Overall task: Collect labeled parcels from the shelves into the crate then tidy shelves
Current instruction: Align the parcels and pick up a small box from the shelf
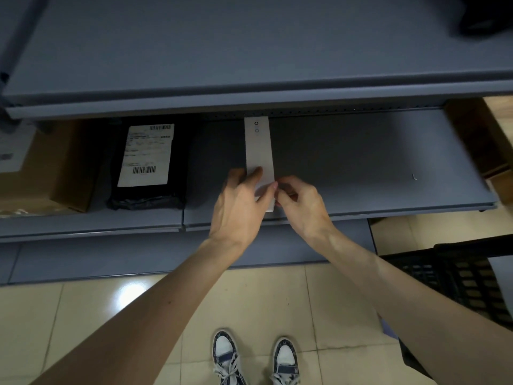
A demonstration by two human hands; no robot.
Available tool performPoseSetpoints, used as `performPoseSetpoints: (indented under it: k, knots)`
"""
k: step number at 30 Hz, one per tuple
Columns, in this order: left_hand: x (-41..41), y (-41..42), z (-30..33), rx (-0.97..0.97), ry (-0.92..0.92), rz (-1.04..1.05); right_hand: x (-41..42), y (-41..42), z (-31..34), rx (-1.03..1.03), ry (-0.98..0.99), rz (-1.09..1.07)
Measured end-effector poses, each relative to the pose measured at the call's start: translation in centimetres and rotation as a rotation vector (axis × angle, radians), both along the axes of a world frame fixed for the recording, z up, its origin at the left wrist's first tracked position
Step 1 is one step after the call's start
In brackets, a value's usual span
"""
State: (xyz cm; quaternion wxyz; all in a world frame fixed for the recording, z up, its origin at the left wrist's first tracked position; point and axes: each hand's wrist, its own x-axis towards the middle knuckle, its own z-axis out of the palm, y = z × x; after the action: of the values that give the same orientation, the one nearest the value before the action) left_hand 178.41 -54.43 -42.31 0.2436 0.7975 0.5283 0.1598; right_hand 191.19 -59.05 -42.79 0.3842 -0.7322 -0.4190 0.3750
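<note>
At the shelf's front edge my left hand [244, 195] and right hand [298, 201] both pinch the near end of a long white box [259, 147]; the black labeled parcel [147, 165] lies left, a cardboard box [52, 173] beyond it.

A glossy floor of cream tiles [91, 309] fills the lower part of the view, with a bright patch of reflected light at about 8 o'clock. At 6 o'clock stand two sneakers [256, 357] — white toes, dark patterned sides, white laces — side by side, toes toward the top. At 1 o'clock, in the far upper corner, sits a dark blurred shape [484, 16], too unclear to identify.
</note>
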Motion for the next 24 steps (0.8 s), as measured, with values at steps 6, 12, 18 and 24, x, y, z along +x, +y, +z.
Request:
performPoseSetpoints:
  k: [6,12,18,24]
  knots:
    - [-0.5,0.3,0.5,0.047,0.031,0.061,0.1,-0.1,0.0,-0.071,0.022,0.002]
    - [-2.5,1.4,0.7,-0.060,-0.146,0.156,0.8,0.2,-0.8,-0.196,0.037,-0.053]
    - [-3.3,1.2,-0.7,-0.385,-0.431,0.264,1.4,0.5,-1.7,-0.249,0.052,-0.099]
    - [-2.0,0.4,-3.3,-0.489,-0.388,0.207,1.9,0.2,-2.8,-0.214,0.088,-0.126]
